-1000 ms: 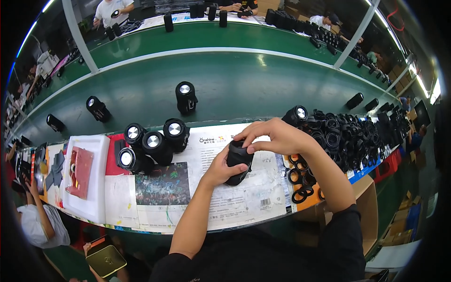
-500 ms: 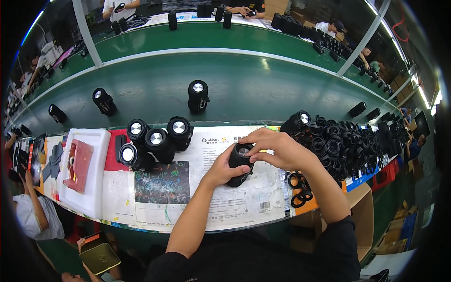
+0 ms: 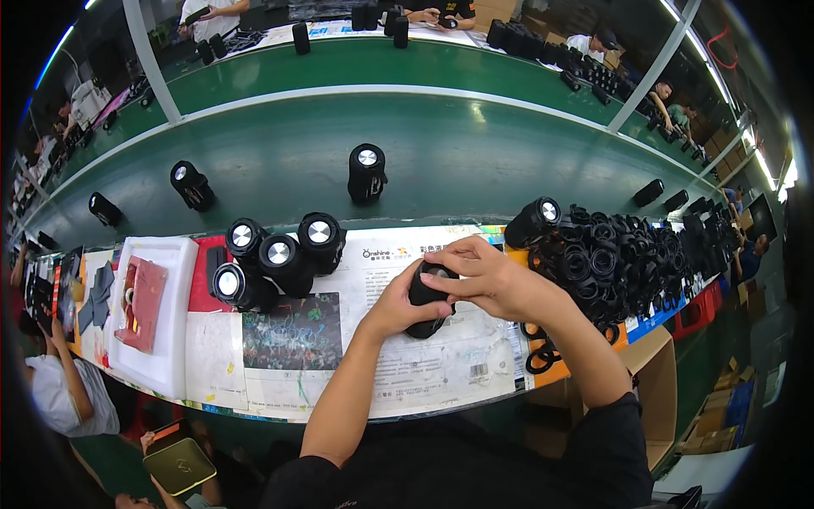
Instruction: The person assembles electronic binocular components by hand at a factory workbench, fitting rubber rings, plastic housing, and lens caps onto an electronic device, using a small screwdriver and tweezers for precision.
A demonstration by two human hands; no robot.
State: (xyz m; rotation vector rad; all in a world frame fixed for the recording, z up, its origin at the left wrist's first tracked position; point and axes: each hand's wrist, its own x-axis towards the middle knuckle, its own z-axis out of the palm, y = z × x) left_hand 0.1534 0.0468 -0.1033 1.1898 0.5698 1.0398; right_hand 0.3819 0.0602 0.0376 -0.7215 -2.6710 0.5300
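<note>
A black cylindrical speaker [image 3: 421,293] stands slightly tilted on the printed white sheet in front of me. My left hand [image 3: 397,307] wraps round its side, thumb across the front. Over its upper end, my right hand [image 3: 487,276] bends its fingers and thumb against the rim. Those fingers cover most of the top face, so any small part under them is hidden. Left of my hands, several similar speakers [image 3: 280,254] with silver round ends cluster on the table. Another speaker [image 3: 536,222] lies tilted beyond my right hand, beside a heap of black straps and rings [image 3: 598,263].
A green conveyor belt [image 3: 280,178] runs behind the table, carrying spaced speakers [image 3: 367,174]. A white foam tray [image 3: 174,318] holding a red packet [image 3: 142,305] lies at left. Loose black rings [image 3: 541,358] sit near the right edge. Co-workers sit across the belt and at left.
My right fingers have moved further over the speaker's top, hiding the silver disc that showed before. The speakers on the belt have shifted slightly to the right. My left hand keeps its hold.
</note>
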